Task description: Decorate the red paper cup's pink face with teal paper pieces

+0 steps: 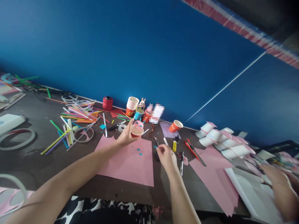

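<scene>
My left hand (pixel 125 134) is wrapped round a paper cup (pixel 137 131) that has a pink face piece with blue marks at its top. The cup is held above the far edge of a pink paper sheet (pixel 130 161). Two small blue discs (pixel 139 151) lie on that sheet, below the cup. To the right of the sheet, my right hand (pixel 165 154) is closed in a pinch, with a tiny blue piece (pixel 155 146) at its fingertips. Scissors (pixel 156 142) lie just beyond it, partly hidden by the fingers.
Stacked cups (pixel 132 105) and small figures stand by the wall. Loose straws (pixel 79 112) lie left. A yellow tube (pixel 174 146), a red cutter (pixel 193 151), pink sheets (pixel 215 171) and white rolls (pixel 212 137) are right. Another person's hands (pixel 277 183) are at far right.
</scene>
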A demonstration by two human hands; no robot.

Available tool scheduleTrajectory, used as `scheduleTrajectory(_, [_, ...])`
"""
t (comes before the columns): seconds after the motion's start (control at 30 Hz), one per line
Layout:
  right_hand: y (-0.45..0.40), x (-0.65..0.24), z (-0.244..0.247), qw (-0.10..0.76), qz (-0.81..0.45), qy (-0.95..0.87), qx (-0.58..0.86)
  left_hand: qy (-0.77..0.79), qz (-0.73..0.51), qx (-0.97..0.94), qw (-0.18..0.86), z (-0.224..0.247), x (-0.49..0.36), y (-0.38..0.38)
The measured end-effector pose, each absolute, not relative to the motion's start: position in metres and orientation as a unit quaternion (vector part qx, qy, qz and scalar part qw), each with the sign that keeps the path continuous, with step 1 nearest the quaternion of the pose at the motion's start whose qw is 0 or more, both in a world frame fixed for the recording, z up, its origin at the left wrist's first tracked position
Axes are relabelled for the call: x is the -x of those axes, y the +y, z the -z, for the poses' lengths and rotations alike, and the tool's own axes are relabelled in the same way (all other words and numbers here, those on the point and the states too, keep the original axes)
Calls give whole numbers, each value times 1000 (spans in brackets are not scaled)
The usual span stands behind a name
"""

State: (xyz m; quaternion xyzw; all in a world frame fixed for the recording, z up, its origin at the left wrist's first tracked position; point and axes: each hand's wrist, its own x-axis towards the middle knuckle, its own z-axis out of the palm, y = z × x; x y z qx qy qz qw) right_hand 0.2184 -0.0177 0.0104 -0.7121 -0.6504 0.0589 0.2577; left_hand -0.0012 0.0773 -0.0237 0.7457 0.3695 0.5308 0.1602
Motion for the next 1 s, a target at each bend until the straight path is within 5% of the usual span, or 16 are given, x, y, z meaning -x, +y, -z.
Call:
scheduleTrajectory(0.17, [-26,-254,1,59,-14,-637,768,364,-536,-746,151,25,2,75])
scheduleTrajectory(0.67, [-18,-257,-3,-17,-77,-590,804,371,-535,-749,125,29,5,77])
scheduleTrajectory(1.0, [-24,-253,-23,316,-318,-580,681,362,-542,-745,142,35,4,83])
